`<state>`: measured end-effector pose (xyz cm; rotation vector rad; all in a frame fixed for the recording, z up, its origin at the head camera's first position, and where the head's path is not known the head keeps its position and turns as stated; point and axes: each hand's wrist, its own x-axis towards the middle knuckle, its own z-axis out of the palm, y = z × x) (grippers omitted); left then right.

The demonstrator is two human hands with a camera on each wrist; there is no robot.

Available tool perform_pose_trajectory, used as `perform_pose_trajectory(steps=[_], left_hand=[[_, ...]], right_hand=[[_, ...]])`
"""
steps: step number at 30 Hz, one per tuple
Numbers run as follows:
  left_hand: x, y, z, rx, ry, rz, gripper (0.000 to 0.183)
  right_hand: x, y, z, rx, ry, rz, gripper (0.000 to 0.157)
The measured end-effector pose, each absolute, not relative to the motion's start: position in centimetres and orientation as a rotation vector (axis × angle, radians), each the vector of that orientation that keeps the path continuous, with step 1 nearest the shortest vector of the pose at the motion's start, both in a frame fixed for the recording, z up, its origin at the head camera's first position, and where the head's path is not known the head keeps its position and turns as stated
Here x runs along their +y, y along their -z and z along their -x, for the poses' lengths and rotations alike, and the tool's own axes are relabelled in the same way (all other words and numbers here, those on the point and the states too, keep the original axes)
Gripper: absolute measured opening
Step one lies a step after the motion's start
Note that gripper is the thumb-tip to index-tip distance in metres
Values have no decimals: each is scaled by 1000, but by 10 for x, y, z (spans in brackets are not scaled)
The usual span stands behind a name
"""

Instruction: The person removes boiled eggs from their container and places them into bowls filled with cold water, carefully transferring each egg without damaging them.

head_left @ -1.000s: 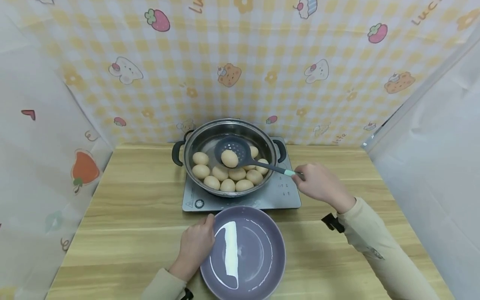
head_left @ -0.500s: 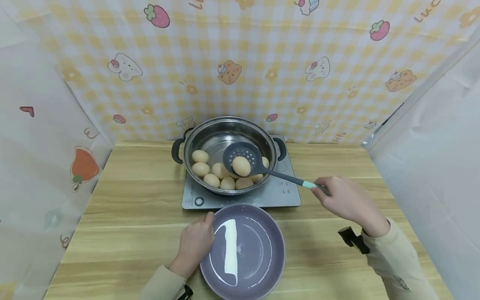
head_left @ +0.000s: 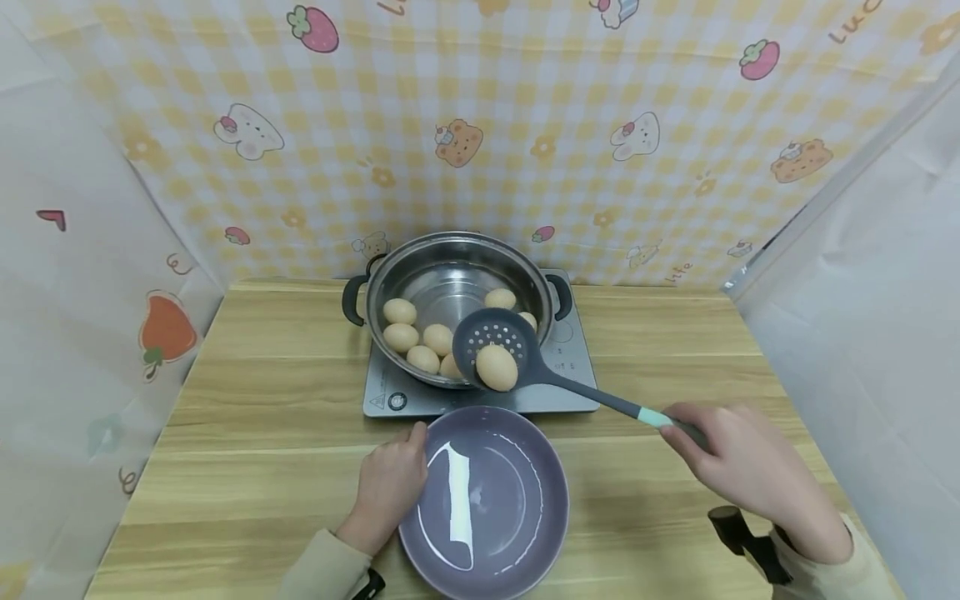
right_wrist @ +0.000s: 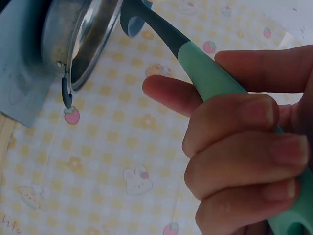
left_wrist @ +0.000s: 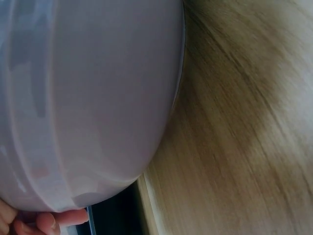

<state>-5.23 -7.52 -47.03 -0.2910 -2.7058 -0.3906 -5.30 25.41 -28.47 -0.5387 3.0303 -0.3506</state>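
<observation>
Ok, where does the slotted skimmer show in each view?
Head: skimmer, right of centre, overlapping the pot's near rim, in the right hand.
Left wrist: not in it.
Right wrist: its green handle, from upper middle to lower right.
Shared landmark: wooden tabletop; lower half in head, right side in left wrist, left edge in right wrist.

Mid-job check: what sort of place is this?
Probably a mock kitchen corner: eggs sit in a steel pot on a flat cooktop, on a wooden table backed by a patterned sheet.
</observation>
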Motion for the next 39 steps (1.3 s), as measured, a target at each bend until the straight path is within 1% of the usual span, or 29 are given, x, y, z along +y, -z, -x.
perform_pose_trajectory(steps=[3, 9, 17, 25, 31, 39], left_hand=[[-75, 470, 52, -2710, 395, 290, 8], [-76, 471, 52, -2705, 398, 292, 8], [-77, 473, 51, -2686, 388, 303, 9], [-77, 472, 52, -2701, 397, 292, 8], [-77, 473, 53, -2687, 392, 291, 7], [-76, 472, 53, -2680, 398, 303, 7]], right_hand=[[260, 289, 42, 3067, 372, 547, 9], [272, 298, 23, 3053, 465, 532, 9], [284, 310, 8, 3052, 465, 529, 11], [290, 322, 3, 2957, 508, 552, 9], [290, 334, 4, 2849, 624, 625, 6], [286, 349, 8, 2666, 822, 615, 5]])
